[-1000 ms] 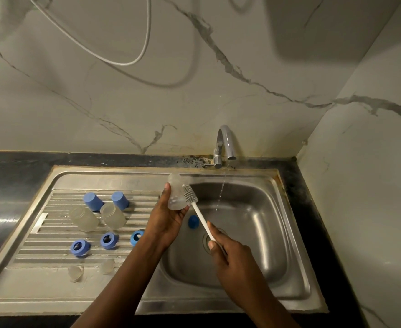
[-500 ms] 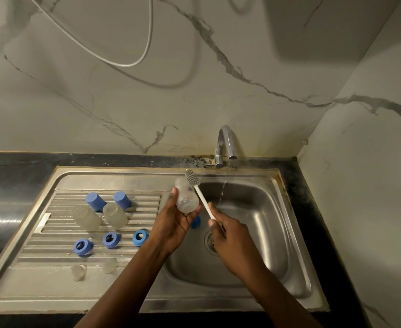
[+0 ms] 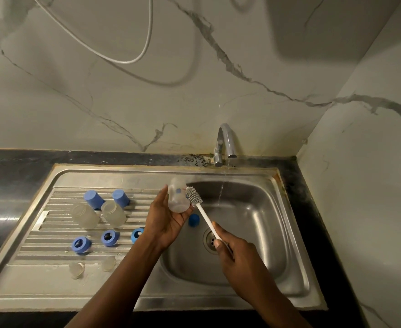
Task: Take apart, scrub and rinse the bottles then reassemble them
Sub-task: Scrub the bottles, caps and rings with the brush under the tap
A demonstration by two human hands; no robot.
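- Markings: small blue print on the held bottle (image 3: 177, 200), too blurred to read.
- Pose, left hand (image 3: 165, 223): palm up, with the thumb on one side of the clear bottle and the fingers curled round the other. It is held tilted over the basin (image 3: 265, 221), at 11 o'clock from the drain (image 3: 210, 240).
- Pose, right hand (image 3: 239, 259): fingers wrapped round the low end of the brush (image 3: 203, 214), thumb along the white handle. The handle slants up toward 11 o'clock. The grey bristle head lies against the bottle's outer side, at its 3 o'clock.
- Tap (image 3: 225, 143) at the basin's 12 o'clock; thin water stream (image 3: 222, 192) falls just right of the bristles, apart from them.
- Lone blue cap (image 3: 193, 220) in the basin, at 6 o'clock of the bottle.
- Drainboard (image 3: 41, 287), 9 o'clock of the hands: two blue caps (image 3: 93, 198) (image 3: 120, 197), two clear bottles (image 3: 84, 216) (image 3: 113, 213), three blue rings (image 3: 80, 244) (image 3: 110, 237) (image 3: 137, 235), two clear teats (image 3: 76, 269) (image 3: 108, 263).
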